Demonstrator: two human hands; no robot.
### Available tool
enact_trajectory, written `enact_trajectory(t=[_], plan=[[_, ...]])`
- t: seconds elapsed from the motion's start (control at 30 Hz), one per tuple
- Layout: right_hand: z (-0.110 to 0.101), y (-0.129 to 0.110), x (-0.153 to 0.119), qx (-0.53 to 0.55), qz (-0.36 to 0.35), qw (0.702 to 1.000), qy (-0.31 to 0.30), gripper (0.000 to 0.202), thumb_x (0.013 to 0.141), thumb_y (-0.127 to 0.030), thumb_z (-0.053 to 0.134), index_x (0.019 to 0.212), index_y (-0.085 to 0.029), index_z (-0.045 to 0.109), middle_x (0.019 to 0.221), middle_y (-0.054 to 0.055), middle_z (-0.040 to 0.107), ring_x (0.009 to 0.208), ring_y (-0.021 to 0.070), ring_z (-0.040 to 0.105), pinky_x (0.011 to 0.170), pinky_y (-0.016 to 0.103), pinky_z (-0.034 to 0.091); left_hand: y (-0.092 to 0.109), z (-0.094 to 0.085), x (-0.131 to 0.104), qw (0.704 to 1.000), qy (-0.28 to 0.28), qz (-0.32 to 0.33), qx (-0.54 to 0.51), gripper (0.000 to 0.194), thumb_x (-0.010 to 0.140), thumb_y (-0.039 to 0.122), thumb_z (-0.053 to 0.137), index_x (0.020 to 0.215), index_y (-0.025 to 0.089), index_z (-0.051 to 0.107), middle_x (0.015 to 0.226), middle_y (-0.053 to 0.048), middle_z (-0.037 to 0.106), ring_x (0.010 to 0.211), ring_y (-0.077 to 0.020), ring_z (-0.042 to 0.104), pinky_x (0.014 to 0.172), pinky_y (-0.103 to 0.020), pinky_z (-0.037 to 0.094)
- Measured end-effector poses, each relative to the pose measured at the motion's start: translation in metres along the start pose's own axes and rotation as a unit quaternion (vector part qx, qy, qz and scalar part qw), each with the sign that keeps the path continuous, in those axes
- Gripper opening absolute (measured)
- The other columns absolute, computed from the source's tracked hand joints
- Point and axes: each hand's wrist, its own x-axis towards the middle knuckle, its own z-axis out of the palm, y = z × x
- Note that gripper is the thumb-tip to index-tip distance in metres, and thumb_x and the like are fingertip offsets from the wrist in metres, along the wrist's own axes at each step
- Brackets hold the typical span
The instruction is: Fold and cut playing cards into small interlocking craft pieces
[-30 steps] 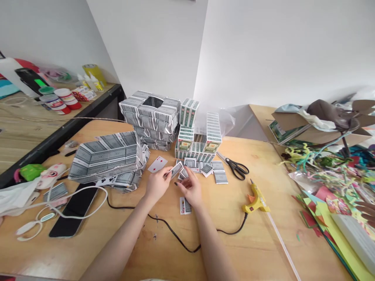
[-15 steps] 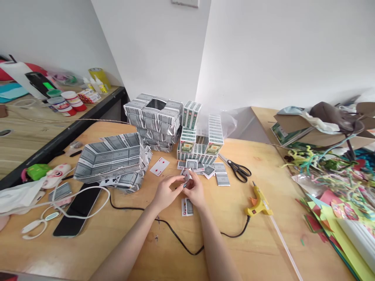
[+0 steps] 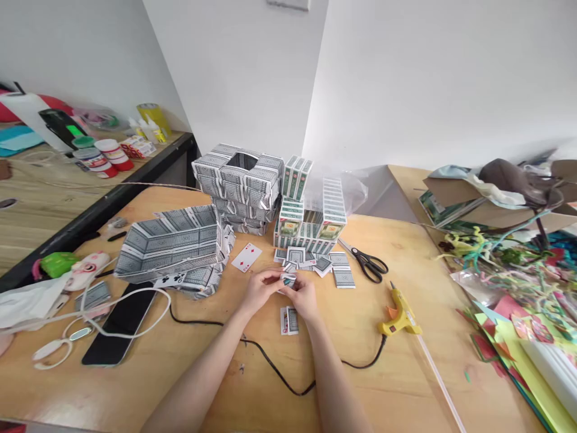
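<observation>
My left hand and right hand pinch a bent card between their fingertips, straight ahead at twelve o'clock. From it, two cards lie near at six, a diamond card at ten, boxes at twelve, scissors at three, and the glue gun toward four.
</observation>
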Motion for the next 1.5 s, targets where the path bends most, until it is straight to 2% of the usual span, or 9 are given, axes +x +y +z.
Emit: enact_trajectory(t=[0.2,0.33,0.53,0.7,0.87,0.97,1.17,1.3,1.5], plan=[[-0.006,-0.003,0.003,0.012,0.026,0.999,-0.046,0.027,0.067,-0.028,0.064,0.092,-0.017,0.062,0.072,0.001,0.058,0.050,0.0097,0.042,0.046,0.021,0.035,-0.005,-0.006,0.006,0.999,-0.008,-0.028,-0.040,0.024,0.062,0.026,0.067,0.083,0.015,0.069,0.100,-0.009,0.065,0.098,-0.0226,0.057,0.089,-0.038,0.042],[-0.007,-0.003,0.004,0.002,0.010,1.000,-0.025,0.023,0.067,-0.027,0.063,0.088,-0.019,0.065,0.082,0.002,0.058,0.054,0.0099,0.045,0.047,0.022,0.038,-0.007,-0.007,0.006,0.998,-0.010,-0.038,-0.047,0.028,0.061,0.026,0.068,0.087,0.016,0.068,0.103,-0.009,0.065,0.098,-0.0223,0.057,0.088,-0.037,0.044],[-0.004,0.006,0.003,0.051,0.053,0.997,0.024,0.030,0.064,-0.030,0.066,0.090,-0.017,0.059,0.064,0.000,0.057,0.051,0.0115,0.048,0.045,0.022,0.038,-0.008,-0.008,0.010,0.994,-0.028,-0.085,-0.062,0.037,0.061,0.028,0.069,0.094,0.013,0.066,0.096,-0.009,0.067,0.091,-0.0217,0.060,0.085,-0.036,0.045],[-0.004,0.002,0.004,0.084,0.070,0.994,0.005,0.028,0.064,-0.034,0.066,0.085,-0.017,0.059,0.065,0.000,0.058,0.049,0.0114,0.049,0.042,0.022,0.039,-0.007,-0.008,0.014,0.992,-0.007,-0.119,-0.035,0.028,0.059,0.029,0.069,0.082,0.013,0.069,0.086,-0.008,0.069,0.080,-0.0200,0.062,0.077,-0.032,0.048],[-0.008,-0.007,0.005,0.104,0.071,0.991,-0.034,0.027,0.067,-0.035,0.064,0.085,-0.016,0.061,0.067,0.001,0.060,0.048,0.0111,0.051,0.047,0.025,0.044,-0.008,-0.007,0.015,0.987,0.001,-0.148,-0.065,0.028,0.059,0.028,0.068,0.083,0.013,0.069,0.085,-0.006,0.070,0.072,-0.0167,0.062,0.070,-0.030,0.050],[-0.009,-0.009,0.005,0.112,0.080,0.990,-0.031,0.029,0.068,-0.037,0.064,0.087,-0.016,0.059,0.066,0.001,0.061,0.049,0.0125,0.054,0.048,0.026,0.046,-0.009,-0.006,0.015,0.984,0.012,-0.162,-0.076,0.025,0.059,0.025,0.068,0.081,0.013,0.069,0.083,-0.006,0.070,0.069,-0.0158,0.062,0.068,-0.029,0.051],[-0.003,-0.005,0.006,0.101,0.103,0.989,0.016,0.035,0.062,-0.042,0.067,0.083,-0.015,0.056,0.060,-0.001,0.060,0.042,0.0125,0.054,0.043,0.026,0.046,-0.006,-0.003,0.017,0.976,0.026,-0.193,-0.095,0.019,0.059,0.020,0.068,0.077,0.013,0.069,0.078,-0.005,0.070,0.066,-0.0142,0.062,0.065,-0.028,0.051],[0.000,-0.004,0.007,0.074,0.101,0.991,0.042,0.035,0.064,-0.045,0.065,0.081,-0.016,0.054,0.056,-0.002,0.058,0.039,0.0129,0.054,0.039,0.025,0.045,-0.004,-0.002,0.019,0.972,0.045,-0.207,-0.100,0.019,0.059,0.020,0.069,0.077,0.014,0.069,0.078,-0.005,0.070,0.066,-0.0145,0.062,0.066,-0.029,0.051],[-0.001,-0.004,0.007,0.019,0.106,0.994,0.031,0.035,0.070,-0.051,0.056,0.078,-0.017,0.053,0.045,-0.003,0.054,0.036,0.0134,0.052,0.037,0.024,0.042,-0.004,-0.003,0.020,0.969,0.055,-0.211,-0.111,0.021,0.058,0.018,0.069,0.079,0.012,0.068,0.080,-0.006,0.070,0.065,-0.0134,0.062,0.068,-0.028,0.051]])
